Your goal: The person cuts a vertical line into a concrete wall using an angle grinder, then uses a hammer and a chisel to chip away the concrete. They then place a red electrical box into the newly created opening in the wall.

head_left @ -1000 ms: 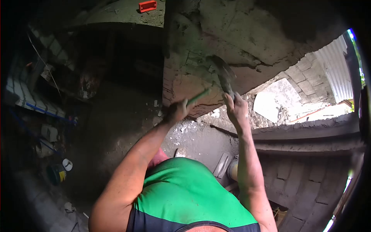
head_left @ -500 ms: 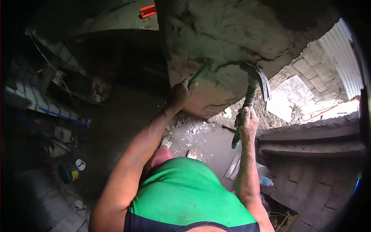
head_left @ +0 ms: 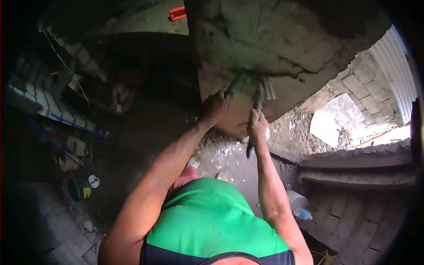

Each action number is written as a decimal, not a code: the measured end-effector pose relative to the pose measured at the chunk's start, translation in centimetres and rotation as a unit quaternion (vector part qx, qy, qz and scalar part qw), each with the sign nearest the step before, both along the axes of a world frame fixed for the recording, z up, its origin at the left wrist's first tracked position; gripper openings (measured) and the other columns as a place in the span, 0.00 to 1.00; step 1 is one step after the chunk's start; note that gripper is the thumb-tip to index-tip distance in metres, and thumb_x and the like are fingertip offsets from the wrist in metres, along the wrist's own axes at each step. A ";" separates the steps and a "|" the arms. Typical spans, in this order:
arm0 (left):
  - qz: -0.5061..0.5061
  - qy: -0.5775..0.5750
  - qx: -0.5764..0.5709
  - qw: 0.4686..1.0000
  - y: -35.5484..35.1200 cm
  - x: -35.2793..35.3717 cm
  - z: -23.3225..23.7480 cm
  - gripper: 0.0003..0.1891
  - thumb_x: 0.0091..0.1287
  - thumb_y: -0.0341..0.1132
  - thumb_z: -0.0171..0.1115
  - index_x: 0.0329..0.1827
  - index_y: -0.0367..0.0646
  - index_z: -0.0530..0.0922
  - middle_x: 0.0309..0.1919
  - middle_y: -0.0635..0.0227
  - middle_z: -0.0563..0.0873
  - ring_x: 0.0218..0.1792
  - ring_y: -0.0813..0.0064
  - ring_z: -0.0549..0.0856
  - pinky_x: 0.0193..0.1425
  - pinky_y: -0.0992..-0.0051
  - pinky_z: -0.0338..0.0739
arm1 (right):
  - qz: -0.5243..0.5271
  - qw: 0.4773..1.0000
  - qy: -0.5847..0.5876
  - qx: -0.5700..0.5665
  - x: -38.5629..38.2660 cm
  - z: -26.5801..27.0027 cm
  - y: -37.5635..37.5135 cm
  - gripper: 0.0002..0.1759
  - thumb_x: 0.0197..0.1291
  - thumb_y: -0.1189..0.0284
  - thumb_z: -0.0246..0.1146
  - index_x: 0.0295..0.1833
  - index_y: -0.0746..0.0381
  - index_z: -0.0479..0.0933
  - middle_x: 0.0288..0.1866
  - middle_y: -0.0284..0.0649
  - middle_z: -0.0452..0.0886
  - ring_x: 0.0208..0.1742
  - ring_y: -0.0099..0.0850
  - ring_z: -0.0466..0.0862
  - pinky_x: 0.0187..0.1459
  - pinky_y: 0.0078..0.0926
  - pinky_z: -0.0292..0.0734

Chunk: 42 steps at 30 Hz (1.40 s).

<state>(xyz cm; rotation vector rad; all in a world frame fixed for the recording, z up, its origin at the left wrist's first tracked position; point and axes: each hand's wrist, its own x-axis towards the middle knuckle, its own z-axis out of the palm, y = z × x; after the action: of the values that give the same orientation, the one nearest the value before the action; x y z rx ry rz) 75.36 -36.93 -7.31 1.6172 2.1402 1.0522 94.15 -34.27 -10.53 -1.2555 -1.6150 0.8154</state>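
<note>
My left hand (head_left: 215,106) is wrapped round a green chisel-like tool (head_left: 236,84), whose far end meets the cracked grey wall surface (head_left: 265,39). Closed round the handle of a claw hammer (head_left: 259,93) is my right hand (head_left: 257,123). The hammer's head is beside the far end of the green tool, slightly blurred; whether they touch I cannot tell. A dark crack runs across the surface to the right of the hammer head.
An orange-red object (head_left: 178,13) lies at the top. Rubble (head_left: 216,148) covers the floor below the wall surface. A plastic bottle (head_left: 303,214) is at lower right, a dark bucket (head_left: 78,190) at left. Corrugated sheet (head_left: 391,66) stands at upper right.
My right hand and the hammer have moved left, bringing the hammer head close to the green tool. My left hand still holds that tool; the view has shifted slightly.
</note>
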 end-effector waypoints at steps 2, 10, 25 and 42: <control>0.003 0.015 0.003 1.000 0.1 -0.2 0.0 0.24 0.74 0.54 0.56 0.37 0.38 0.78 0.26 0.47 0.85 0.30 0.45 0.87 0.35 0.51 0.79 | 0.039 0.987 0.100 -0.122 1.7 2.5 -0.9 0.24 0.74 0.49 0.57 0.40 0.61 0.77 0.24 0.31 0.76 0.22 0.18 0.72 0.23 0.20 0.69; 0.001 -0.011 0.007 1.000 0.1 0.1 0.5 0.23 0.74 0.52 0.59 0.32 0.37 0.77 0.21 0.47 0.82 0.25 0.46 0.84 0.28 0.56 0.76 | -0.001 0.975 0.170 0.142 1.6 1.9 -2.2 0.25 0.78 0.53 0.48 0.36 0.62 0.73 0.24 0.34 0.73 0.22 0.24 0.74 0.24 0.25 0.70; -0.146 0.019 -0.036 0.988 -4.9 -3.7 -3.9 0.20 0.72 0.49 0.63 0.39 0.37 0.78 0.23 0.47 0.81 0.24 0.48 0.82 0.28 0.58 0.73 | 0.011 0.959 0.183 -0.218 6.7 2.2 -6.7 0.28 0.77 0.45 0.48 0.34 0.58 0.69 0.20 0.30 0.68 0.16 0.21 0.69 0.18 0.21 0.66; -0.073 0.082 0.101 0.989 -1.6 -6.6 2.2 0.19 0.73 0.51 0.61 0.39 0.41 0.80 0.22 0.55 0.84 0.23 0.54 0.85 0.25 0.60 0.76 | 0.097 0.970 0.164 -0.149 6.0 5.6 -6.6 0.30 0.75 0.43 0.50 0.36 0.60 0.72 0.20 0.30 0.69 0.18 0.20 0.69 0.20 0.20 0.65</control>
<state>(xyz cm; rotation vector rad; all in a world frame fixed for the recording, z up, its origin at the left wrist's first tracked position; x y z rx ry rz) 68.78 -38.57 -5.07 1.9837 2.0295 1.1565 100.13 -40.88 -4.91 -1.1012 -1.3939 1.3538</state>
